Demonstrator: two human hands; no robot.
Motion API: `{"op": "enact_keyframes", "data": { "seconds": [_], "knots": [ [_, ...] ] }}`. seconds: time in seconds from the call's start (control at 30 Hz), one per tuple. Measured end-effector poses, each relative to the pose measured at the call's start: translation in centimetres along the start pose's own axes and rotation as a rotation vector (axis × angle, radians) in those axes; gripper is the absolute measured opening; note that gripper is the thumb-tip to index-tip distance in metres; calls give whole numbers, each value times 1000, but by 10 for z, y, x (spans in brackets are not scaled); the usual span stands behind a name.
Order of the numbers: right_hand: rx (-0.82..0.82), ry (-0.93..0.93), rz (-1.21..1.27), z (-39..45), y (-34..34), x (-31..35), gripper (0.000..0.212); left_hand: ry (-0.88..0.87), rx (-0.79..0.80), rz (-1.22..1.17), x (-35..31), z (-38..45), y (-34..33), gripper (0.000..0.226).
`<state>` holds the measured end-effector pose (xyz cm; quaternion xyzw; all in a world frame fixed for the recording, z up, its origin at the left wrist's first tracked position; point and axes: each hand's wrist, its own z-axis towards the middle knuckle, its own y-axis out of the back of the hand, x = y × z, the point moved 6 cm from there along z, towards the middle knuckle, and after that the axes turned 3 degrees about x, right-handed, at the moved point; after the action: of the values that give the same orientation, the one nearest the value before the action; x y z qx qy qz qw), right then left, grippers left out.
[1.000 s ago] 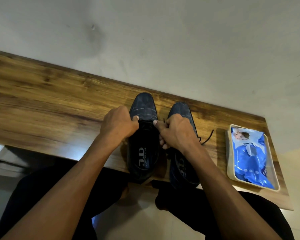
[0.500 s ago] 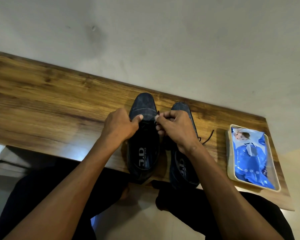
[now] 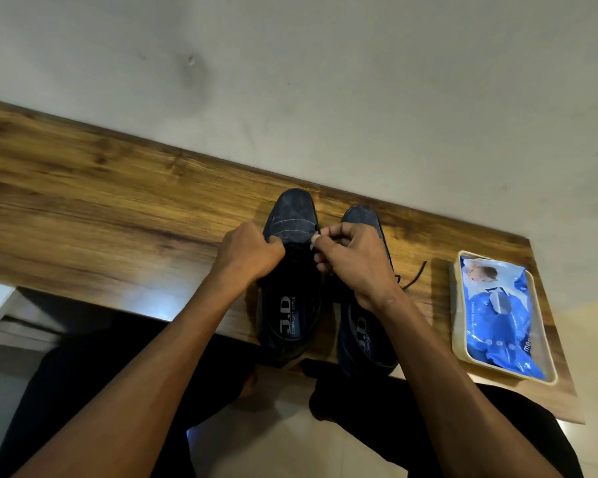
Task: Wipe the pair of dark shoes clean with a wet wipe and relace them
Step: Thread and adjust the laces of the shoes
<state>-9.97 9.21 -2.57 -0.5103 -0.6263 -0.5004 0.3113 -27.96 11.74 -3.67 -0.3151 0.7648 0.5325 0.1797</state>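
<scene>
At the left shoe's throat, the right hand's fingers pinch a lace end, while the left hand curls round the shoe's other edge. This looks like the relacing step. Next, the tip likely needs feeding through an eyelet. The right shoe stands just beside, both on the worktop.

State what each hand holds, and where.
Right hand pinches the lace by its end. Left hand grips the left shoe at its throat edge.
</scene>
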Motion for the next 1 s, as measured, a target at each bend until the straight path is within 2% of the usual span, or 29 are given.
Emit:
{"op": "enact_keyframes", "data": {
  "seconds": [0.1, 0.2, 0.27, 0.33, 0.47, 0.63, 0.8, 1.0],
  "knots": [
    [-8, 3, 11, -1, 0, -1, 8, 8, 13, -1, -1, -1, -4, 33],
    [-15, 19, 66, -1, -1, -1, 8, -40, -82, -113, -5, -4, -1, 32],
    [-18, 28, 161, -2, -2, 1, 8, -59, -136, -335, -8, -7, 1, 24],
    [2, 16, 317, -4, -5, 2, 12, 4, -124, -658, -6, -10, -1, 6],
    [73, -59, 706, -6, -14, 3, 6, 77, -66, -1064, -2, -9, -3, 24],
    [128, -71, 1008, -4, -19, 7, 5, 104, -9, -1295, 1, -6, -6, 33],
    [115, -49, 1011, -4, -21, 7, 6, 150, 2, -1490, 1, -6, -7, 25],
    [96, -15, 876, 0, -18, 3, 6, 145, -50, -1450, 4, -5, -5, 18]
  ]
}}
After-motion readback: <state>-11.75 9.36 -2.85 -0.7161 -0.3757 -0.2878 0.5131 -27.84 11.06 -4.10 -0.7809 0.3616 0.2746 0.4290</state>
